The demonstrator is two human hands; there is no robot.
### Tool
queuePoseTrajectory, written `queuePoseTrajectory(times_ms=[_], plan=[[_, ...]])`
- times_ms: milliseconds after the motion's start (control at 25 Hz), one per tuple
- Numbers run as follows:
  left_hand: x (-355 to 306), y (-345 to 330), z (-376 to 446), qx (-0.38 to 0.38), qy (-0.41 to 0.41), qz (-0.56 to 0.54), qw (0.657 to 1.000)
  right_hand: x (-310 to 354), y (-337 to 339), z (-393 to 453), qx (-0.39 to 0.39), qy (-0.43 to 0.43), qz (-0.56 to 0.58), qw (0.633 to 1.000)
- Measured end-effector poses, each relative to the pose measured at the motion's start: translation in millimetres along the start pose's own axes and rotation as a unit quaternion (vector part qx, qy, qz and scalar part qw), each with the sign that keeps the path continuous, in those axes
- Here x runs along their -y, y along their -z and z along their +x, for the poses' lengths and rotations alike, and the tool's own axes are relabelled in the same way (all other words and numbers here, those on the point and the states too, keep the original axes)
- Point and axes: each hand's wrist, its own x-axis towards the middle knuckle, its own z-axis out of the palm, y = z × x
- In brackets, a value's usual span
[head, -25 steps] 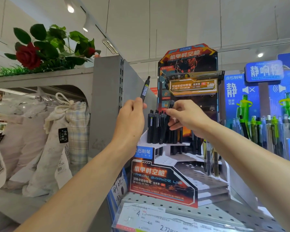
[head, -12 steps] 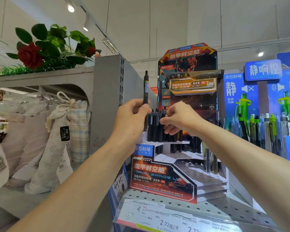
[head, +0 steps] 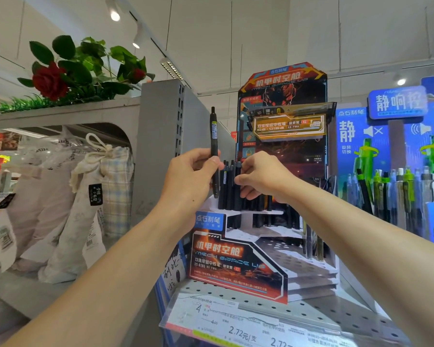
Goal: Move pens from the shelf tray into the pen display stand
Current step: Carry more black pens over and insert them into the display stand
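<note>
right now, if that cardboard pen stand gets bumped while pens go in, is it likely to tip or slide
Probably somewhat. The pen display stand looks like printed cardboard, so likely light, and its tall backboard could make it top-heavy. It sits on a smooth perforated metal shelf, so it may slide. The right hand touches the standing pens while the left hand holds a black pen.

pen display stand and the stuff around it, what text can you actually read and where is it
"机甲时空舱": pen display stand front panel, again on its header.
"DS-0185": same front panel.
"点石制笔": blue tab on the stand.
"静": blue display to the right.
"2.72元/支": shelf price tag.
Pen sticker and cloth bag label: too small to read.
</note>
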Motion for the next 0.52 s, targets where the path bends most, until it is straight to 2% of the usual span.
queuePoseTrajectory(times_ms=[280, 520], plan=[[6, -4, -3, -0.011, 0.004, -0.025, 1.0, -5, -11, -3, -0.05, 0.008, -0.008, 0.999], [8, -7, -4, 0.044, 0.007, -0.037, 0.998, -6, -15, -11, -0.083, -0.017, -0.009, 0.996]])
